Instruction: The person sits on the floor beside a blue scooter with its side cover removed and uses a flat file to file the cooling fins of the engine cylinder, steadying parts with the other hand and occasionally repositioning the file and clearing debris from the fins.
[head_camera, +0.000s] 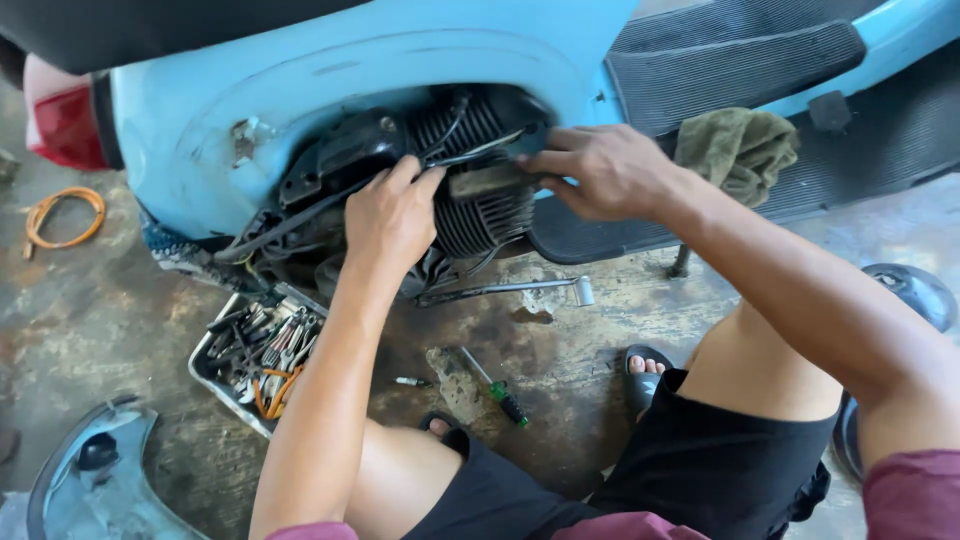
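A light blue scooter (300, 80) stands side-on with its engine bay open. My left hand (392, 215) rests on the black finned engine cylinder (490, 215), fingers spread against the cables and cylinder top. My right hand (600, 170) reaches in from the right and grips a small dark flat part (488, 180) against the cylinder's fins. Black cables (300, 215) run leftward from the engine. Whatever lies under my left palm is hidden.
A metal tray of tools (255, 355) sits on the stained concrete floor below the engine. A green-handled screwdriver (497, 387) and a kick-start lever (510, 290) lie near my sandalled feet. An olive rag (737, 145) lies on the footboard. A removed blue panel (95, 475) lies lower left, an orange wire coil (62, 215) far left.
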